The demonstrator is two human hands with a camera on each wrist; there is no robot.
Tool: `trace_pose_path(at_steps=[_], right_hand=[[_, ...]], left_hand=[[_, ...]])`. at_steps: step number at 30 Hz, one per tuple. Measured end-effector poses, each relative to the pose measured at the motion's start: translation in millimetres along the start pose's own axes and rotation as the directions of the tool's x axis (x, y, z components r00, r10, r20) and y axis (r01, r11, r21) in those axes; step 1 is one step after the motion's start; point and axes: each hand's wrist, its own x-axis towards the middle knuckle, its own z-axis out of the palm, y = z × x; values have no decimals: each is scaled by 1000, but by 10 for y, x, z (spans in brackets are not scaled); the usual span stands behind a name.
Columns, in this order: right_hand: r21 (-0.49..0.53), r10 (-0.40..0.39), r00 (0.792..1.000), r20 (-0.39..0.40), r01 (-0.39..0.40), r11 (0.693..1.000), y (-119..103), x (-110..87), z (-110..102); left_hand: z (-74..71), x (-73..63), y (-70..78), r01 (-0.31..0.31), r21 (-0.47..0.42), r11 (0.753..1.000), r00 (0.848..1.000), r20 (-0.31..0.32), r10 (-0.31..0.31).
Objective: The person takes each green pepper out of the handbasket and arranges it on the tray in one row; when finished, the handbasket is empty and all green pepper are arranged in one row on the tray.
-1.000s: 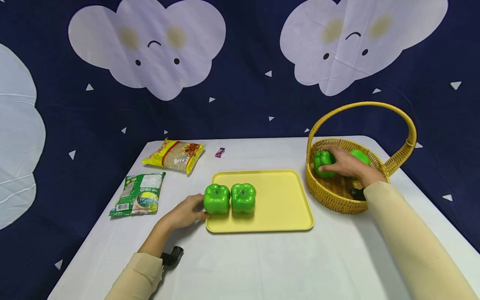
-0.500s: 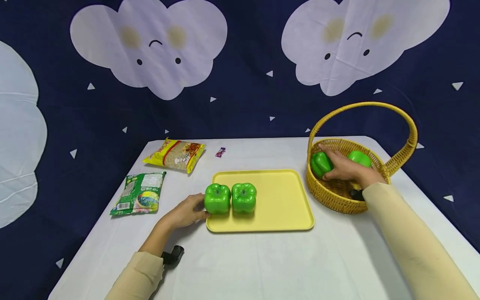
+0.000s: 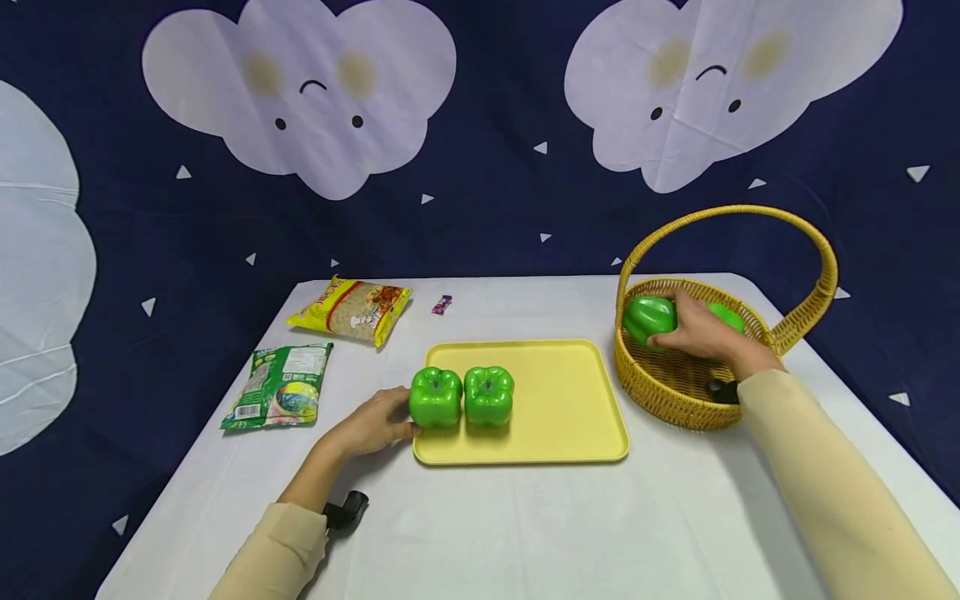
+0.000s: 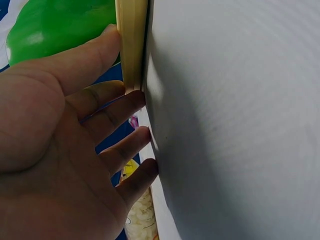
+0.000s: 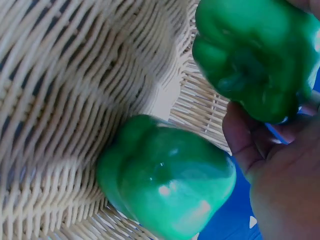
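Right of the yellow tray, inside the wicker basket: grips a green pepper with the right hand, thumb and fingers clamped round it, some fingers hidden. Held pepper tilted, over the basket half nearest the tray; cannot tell whether touching wicker. Farther from the tray, same basket: second pepper, lying against woven wall, partly behind the right hand in head view.

At the tray's left edge: rests the left hand, fingers loosely extended and apart, fingertips by the rim. Thumb tip at the rim too, beside the nearest pepper; cannot tell whether touching it.

On the tray's left half: outer pepper and inner pepper, both green, upright, stems up, just beside each other.

Left of the tray: green packet, flat on white cloth. Past the tray's far left corner: yellow packet, with a clear window showing pale contents. Behind the tray, just right of that packet: small purple wrapper. Well behind the tray: dark blue backdrop, pale clouds and small triangles printed on it.
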Motion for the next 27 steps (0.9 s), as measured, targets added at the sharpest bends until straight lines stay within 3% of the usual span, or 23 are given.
trace_pose_path(at_steps=[8,16,27], right_hand=[[-2,-59,997,-51,59,998,-51,-20,-117],[0,-12,999,-44,12,1000,-215,-100,-283],[99,27,997,-77,-19,995,-407,-283,-385]], left_hand=[[0,6,3,1,-2,1000,1000,4,-1],[3,-3,-2,-2,-5,1000,1000,-3,2],[-3,-8,1,-5,-9,1000,1000,-4,5]])
